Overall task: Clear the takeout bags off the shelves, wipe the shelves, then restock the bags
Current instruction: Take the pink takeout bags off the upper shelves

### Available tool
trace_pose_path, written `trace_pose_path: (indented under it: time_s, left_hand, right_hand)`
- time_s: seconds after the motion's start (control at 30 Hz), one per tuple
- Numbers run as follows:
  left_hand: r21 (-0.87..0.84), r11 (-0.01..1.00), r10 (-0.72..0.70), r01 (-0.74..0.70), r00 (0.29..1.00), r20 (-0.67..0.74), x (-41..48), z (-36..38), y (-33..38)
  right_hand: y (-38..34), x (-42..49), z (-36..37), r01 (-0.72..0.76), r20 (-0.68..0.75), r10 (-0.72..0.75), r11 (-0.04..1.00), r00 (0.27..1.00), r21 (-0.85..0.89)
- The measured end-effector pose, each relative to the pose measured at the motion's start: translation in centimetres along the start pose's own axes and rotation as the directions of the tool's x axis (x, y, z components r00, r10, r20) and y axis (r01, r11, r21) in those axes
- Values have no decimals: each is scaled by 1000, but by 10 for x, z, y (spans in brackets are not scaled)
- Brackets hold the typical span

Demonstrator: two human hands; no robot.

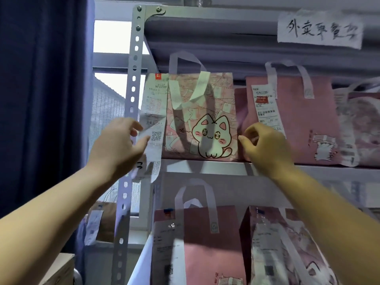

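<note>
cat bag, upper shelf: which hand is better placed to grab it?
Right, probably. The right hand is at the cat bag's lower right edge, fingertips touching or nearly. The left hand is on the long receipt hanging off the bag's left side, not the bag itself.

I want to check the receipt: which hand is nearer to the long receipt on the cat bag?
Left. The left hand has its fingers on the long receipt; the right hand is at the cat bag's opposite edge.
</note>
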State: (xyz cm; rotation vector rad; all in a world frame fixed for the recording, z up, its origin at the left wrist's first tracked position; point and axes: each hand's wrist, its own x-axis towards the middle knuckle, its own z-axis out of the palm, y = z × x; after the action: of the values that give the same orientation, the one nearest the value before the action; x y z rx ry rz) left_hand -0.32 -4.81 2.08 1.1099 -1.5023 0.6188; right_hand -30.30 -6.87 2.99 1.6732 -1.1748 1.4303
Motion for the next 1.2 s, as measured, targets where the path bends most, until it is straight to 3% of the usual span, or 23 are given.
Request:
trace_pose_path:
  time_s: [0.17, 0.27, 0.4, 0.6, 0.83, 1.0, 1.1, 1.2]
  left_hand:
    - [-63, 987, 147, -146, 989, 16, 0, 7, 45]
    - [-89, 961, 267, -260, 961, 77, -1, 27, 75]
    - [-117, 946, 315, -303, 943, 109, 0, 60, 115]
    - [-115, 968, 236, -223, 965, 112, 6, 101, 168]
    - [125, 991, 13, -45, 969, 249, 17, 127, 194]
    - [173, 985, -37, -10, 963, 266, 14, 136, 203]
    - [215, 975, -3, -53, 968, 251, 13, 139, 212]
    - [146, 989, -6, -28, 973, 231, 12, 141, 216]
  right_hand:
    - [33, -2, -38, 136, -92, -140, 989, 986, -52]
    - [67, -4, -58, 87, -108, -97, 992, 989, -93]
    - [117, -3, -81, -20, -94, 1, 980, 996, -198]
    - [167, 4, -104, -166, -43, 160, 952, 986, -258]
    - [205, 12, -98, -362, 165, 399, 907, 902, -216]
    - [214, 13, -93, -363, 298, 404, 913, 865, -183]
    - [222, 12, -91, -353, 314, 374, 928, 873, -124]
    - [229, 11, -92, -357, 304, 360, 932, 882, -68]
